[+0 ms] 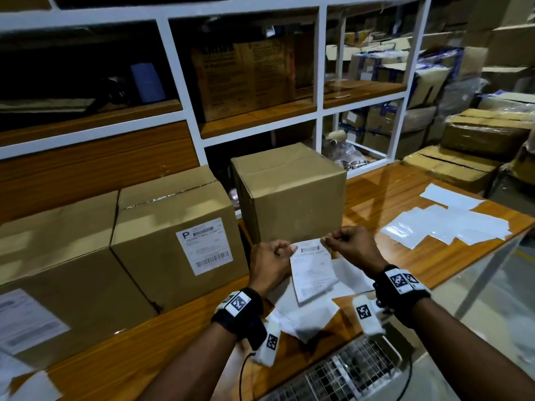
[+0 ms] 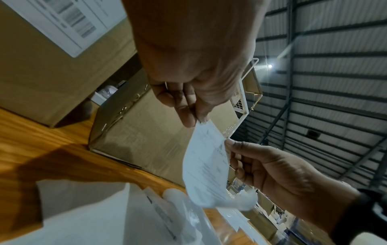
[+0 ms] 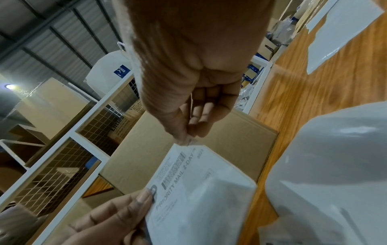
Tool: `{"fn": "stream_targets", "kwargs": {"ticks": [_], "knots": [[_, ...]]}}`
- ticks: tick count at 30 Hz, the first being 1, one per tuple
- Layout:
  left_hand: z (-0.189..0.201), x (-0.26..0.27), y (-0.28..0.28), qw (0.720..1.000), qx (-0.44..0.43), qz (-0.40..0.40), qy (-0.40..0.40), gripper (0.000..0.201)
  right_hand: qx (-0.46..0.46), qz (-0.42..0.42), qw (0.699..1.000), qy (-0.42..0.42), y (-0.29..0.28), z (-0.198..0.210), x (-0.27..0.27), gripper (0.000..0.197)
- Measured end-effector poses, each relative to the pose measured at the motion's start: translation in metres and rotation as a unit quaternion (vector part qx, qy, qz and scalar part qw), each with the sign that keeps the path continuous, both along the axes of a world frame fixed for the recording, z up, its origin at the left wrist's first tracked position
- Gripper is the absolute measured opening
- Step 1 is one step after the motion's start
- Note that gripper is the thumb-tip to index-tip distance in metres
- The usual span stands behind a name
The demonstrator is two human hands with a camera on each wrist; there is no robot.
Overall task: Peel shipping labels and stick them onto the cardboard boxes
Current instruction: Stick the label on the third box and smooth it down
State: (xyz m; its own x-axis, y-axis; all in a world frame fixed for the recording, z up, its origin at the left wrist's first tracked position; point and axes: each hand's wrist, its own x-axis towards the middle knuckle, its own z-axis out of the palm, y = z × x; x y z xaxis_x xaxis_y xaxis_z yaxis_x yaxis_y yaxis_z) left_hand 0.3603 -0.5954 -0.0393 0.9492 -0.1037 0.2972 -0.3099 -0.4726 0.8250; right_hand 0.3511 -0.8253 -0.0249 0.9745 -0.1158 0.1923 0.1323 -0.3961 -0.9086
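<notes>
A white shipping label (image 1: 313,270) hangs in the air between my hands, just in front of a plain cardboard box (image 1: 292,192). My left hand (image 1: 273,264) pinches its upper left corner, and my right hand (image 1: 347,244) pinches the upper right corner. In the left wrist view the label (image 2: 206,165) curves down from my left hand (image 2: 194,116) toward the table. The right wrist view shows the printed "PRIORITY MAIL 2-DAY" face of the label (image 3: 188,190) under my right hand (image 3: 188,132). A box with a label stuck on it (image 1: 176,241) stands to the left.
Another labelled box (image 1: 52,285) sits at the far left. Loose white backing sheets (image 1: 445,224) lie on the wooden table (image 1: 405,256) at the right, more papers (image 1: 307,316) lie under my hands. A white wire shelf unit (image 1: 318,82) rises behind the boxes.
</notes>
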Motion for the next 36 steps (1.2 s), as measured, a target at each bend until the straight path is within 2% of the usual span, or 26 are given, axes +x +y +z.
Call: {"fn": "stream_targets", "kwargs": {"ticks": [6,10,14,18,22,26,31,36], "knots": [[0.015,0.0,0.0,0.998,0.023,0.049,-0.024,0.019,-0.02,-0.004,0.999,-0.045,0.01,0.013,0.006,0.013],[0.036,0.003,0.005,0.989,0.081,0.091,-0.088,0.023,-0.147,-0.058,0.98,-0.118,0.021,0.027,0.021,0.02],[0.06,0.006,0.011,0.968,0.129,0.147,-0.157,0.022,-0.234,-0.054,0.951,-0.196,0.031,0.048,0.036,0.016],[0.074,0.01,0.016,0.961,0.126,0.156,-0.19,0.016,-0.27,-0.03,0.941,-0.202,0.035,0.061,0.053,0.016],[0.082,0.021,0.025,0.95,0.166,0.169,-0.205,0.016,-0.323,-0.01,0.924,-0.205,0.032,0.066,0.07,0.02],[0.085,0.035,0.034,0.947,0.2,0.144,-0.208,0.015,-0.335,-0.004,0.922,-0.194,0.032,0.065,0.081,0.025],[0.09,0.046,0.037,0.938,0.246,0.131,-0.207,0.016,-0.324,-0.012,0.927,-0.189,0.037,0.063,0.083,0.018],[0.088,0.048,0.034,0.938,0.234,0.143,-0.212,0.019,-0.307,-0.029,0.931,-0.196,0.039,0.063,0.082,0.016]]}}
